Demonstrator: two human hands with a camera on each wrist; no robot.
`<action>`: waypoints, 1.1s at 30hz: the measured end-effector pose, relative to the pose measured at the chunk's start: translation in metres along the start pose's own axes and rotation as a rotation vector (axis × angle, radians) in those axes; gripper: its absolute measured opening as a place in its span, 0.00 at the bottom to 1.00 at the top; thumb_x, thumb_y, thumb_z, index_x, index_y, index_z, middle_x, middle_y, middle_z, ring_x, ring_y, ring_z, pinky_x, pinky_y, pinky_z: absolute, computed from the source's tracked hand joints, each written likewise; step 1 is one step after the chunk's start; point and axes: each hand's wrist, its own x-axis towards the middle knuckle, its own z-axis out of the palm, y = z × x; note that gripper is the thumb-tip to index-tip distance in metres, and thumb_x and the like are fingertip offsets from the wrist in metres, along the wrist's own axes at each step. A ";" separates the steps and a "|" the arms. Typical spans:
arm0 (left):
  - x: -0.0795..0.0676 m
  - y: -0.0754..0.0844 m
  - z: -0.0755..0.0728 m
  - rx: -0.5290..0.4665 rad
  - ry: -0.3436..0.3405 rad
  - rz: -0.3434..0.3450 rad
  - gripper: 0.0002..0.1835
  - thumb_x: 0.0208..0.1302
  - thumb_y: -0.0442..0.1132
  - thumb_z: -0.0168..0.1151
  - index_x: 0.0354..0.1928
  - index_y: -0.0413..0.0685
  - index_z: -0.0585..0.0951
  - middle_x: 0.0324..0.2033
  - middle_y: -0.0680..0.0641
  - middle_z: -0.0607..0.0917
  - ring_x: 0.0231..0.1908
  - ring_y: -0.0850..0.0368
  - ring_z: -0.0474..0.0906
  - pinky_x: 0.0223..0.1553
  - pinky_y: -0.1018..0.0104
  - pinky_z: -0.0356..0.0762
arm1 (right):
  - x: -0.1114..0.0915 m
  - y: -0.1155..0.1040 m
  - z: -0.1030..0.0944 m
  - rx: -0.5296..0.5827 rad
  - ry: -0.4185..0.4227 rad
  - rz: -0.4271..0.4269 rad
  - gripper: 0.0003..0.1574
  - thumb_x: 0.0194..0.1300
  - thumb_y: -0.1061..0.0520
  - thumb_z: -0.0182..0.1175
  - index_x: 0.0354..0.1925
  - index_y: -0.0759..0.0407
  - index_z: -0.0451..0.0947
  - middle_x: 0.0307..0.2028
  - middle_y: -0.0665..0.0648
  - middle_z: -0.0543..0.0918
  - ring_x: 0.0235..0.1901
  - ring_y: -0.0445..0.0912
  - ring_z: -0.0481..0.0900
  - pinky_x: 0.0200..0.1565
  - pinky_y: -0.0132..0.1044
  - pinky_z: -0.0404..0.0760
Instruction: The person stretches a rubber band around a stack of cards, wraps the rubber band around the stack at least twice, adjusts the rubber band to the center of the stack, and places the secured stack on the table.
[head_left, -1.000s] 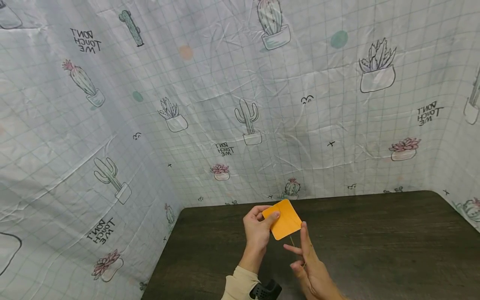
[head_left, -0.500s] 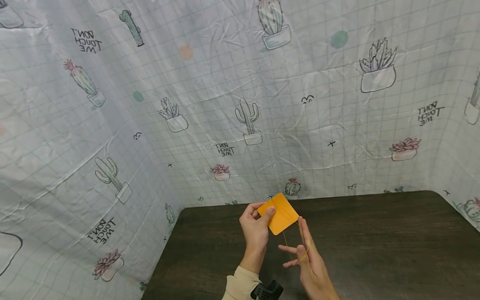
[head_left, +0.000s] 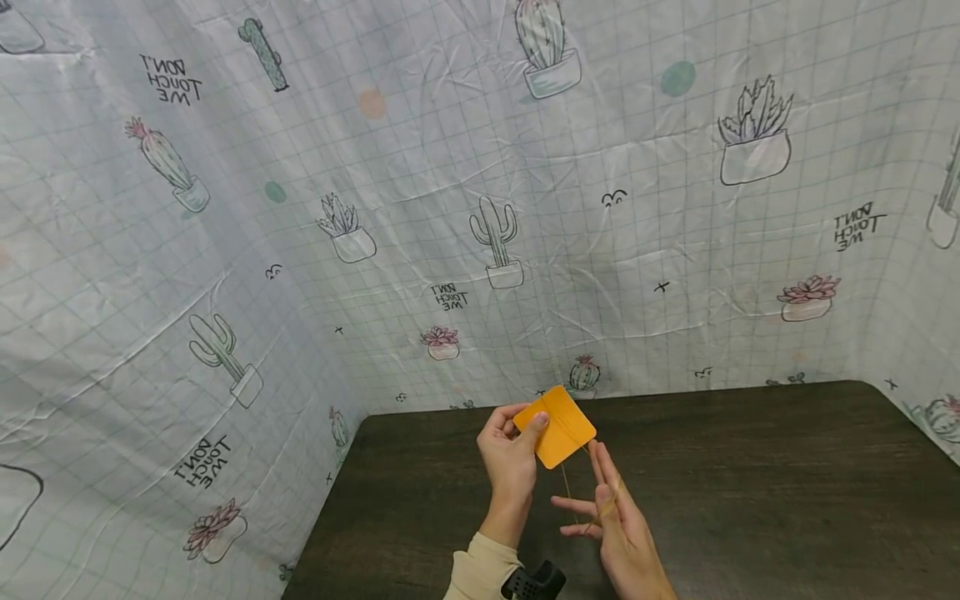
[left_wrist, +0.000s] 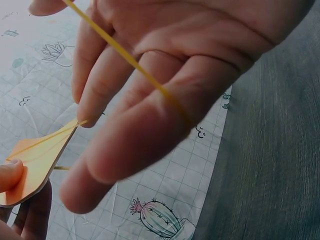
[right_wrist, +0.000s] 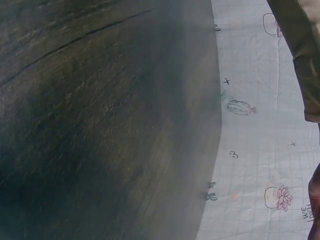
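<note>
In the head view my left hand [head_left: 510, 467] pinches a thin orange square card [head_left: 566, 421] with rounded corners, thumb on its face and fingers behind. A yellow rubber band [left_wrist: 115, 44] runs over the card's face and stretches across to my right hand [head_left: 626, 533], which is just below and right of the card. The left wrist view shows the band looped round the right thumb [left_wrist: 135, 140], with a strand reaching a fingertip right at the card's corner. The right fingers are extended and spread apart. Only a sliver of a hand shows at the right wrist view's edge.
Both hands are above a dark wooden table [head_left: 765, 475]. Behind and at the sides hangs a white gridded curtain [head_left: 420, 158] printed with cacti, meeting the table's far edge. A black strapped device [head_left: 534, 579] is worn at the left wrist, beside a cream sleeve [head_left: 483, 567].
The left hand and the card have shifted slightly up and left. The right thumb has risen, and the right fingers have moved a little left. More of the stretched rubber band now shows.
</note>
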 end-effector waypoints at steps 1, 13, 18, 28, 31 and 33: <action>0.000 0.000 0.000 0.000 0.001 0.002 0.12 0.57 0.28 0.74 0.41 0.30 0.82 0.36 0.35 0.88 0.35 0.43 0.87 0.33 0.56 0.87 | 0.000 0.000 0.000 0.005 0.002 0.004 0.32 0.85 0.54 0.28 0.81 0.52 0.38 0.79 0.65 0.41 0.46 0.47 0.86 0.38 0.48 0.87; -0.001 0.001 -0.001 -0.003 -0.033 0.038 0.12 0.58 0.29 0.74 0.41 0.29 0.82 0.36 0.33 0.87 0.33 0.47 0.87 0.32 0.58 0.87 | 0.001 0.000 -0.001 0.144 0.009 0.101 0.35 0.85 0.48 0.30 0.80 0.59 0.40 0.78 0.66 0.44 0.46 0.50 0.87 0.41 0.48 0.87; -0.001 -0.001 -0.003 -0.001 -0.059 0.058 0.12 0.59 0.29 0.73 0.41 0.29 0.82 0.35 0.33 0.87 0.33 0.47 0.87 0.32 0.58 0.87 | 0.003 -0.001 -0.004 0.228 -0.003 0.158 0.37 0.84 0.46 0.31 0.80 0.63 0.40 0.78 0.66 0.44 0.47 0.53 0.86 0.43 0.49 0.86; -0.003 -0.003 -0.008 0.007 -0.123 0.077 0.12 0.59 0.30 0.72 0.42 0.30 0.83 0.35 0.34 0.87 0.33 0.48 0.87 0.33 0.57 0.87 | 0.007 -0.004 -0.009 0.348 0.009 0.330 0.43 0.81 0.38 0.38 0.78 0.64 0.48 0.76 0.62 0.52 0.50 0.58 0.85 0.46 0.48 0.85; -0.003 -0.003 -0.010 0.030 -0.156 0.073 0.11 0.60 0.30 0.72 0.42 0.31 0.83 0.36 0.35 0.88 0.33 0.49 0.87 0.33 0.57 0.87 | 0.008 -0.004 -0.012 0.384 -0.006 0.377 0.45 0.80 0.36 0.38 0.78 0.65 0.47 0.75 0.62 0.53 0.49 0.57 0.85 0.45 0.46 0.86; -0.003 -0.003 -0.012 0.040 -0.181 0.074 0.11 0.60 0.30 0.72 0.42 0.31 0.83 0.36 0.34 0.88 0.32 0.49 0.86 0.33 0.57 0.87 | 0.009 -0.004 -0.015 0.395 -0.009 0.402 0.47 0.79 0.34 0.39 0.78 0.66 0.47 0.74 0.62 0.55 0.48 0.57 0.86 0.44 0.45 0.86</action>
